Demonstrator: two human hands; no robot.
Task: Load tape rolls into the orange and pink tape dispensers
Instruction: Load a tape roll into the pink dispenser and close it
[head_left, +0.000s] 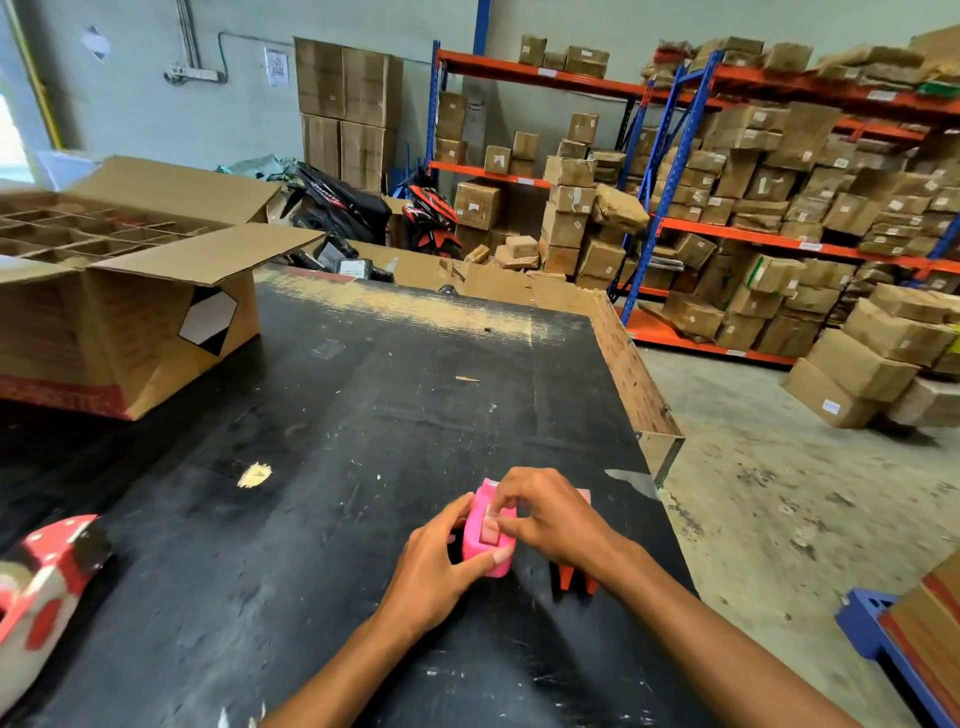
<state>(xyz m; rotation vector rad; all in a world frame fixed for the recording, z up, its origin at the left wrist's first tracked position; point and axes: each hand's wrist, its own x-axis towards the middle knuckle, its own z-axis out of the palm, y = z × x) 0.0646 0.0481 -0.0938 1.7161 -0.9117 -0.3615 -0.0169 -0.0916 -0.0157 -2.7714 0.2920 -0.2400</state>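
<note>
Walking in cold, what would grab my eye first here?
Near the front of the black table, the left hand and right hand close around a bright pink tape dispenser, with something orange partly hidden under the right wrist. At far left sits an open cardboard box; behind, shelves crammed with cartons.

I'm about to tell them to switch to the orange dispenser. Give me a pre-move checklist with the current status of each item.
1. Pink dispenser supported: ok, left hand grips its side on the black table.
2. Right hand on the job: ok, its fingers pinch at the dispenser's top slot.
3. Tape roll seated in the pink dispenser: cannot tell, the hands hide it.
4. Tape end threaded through: cannot tell, only a pale strip shows at the fingertips.
5. Orange dispenser nearby: ok, it sits under the right wrist, mostly covered.
6. Spare roll for the orange one: not ok, none in sight.
</note>
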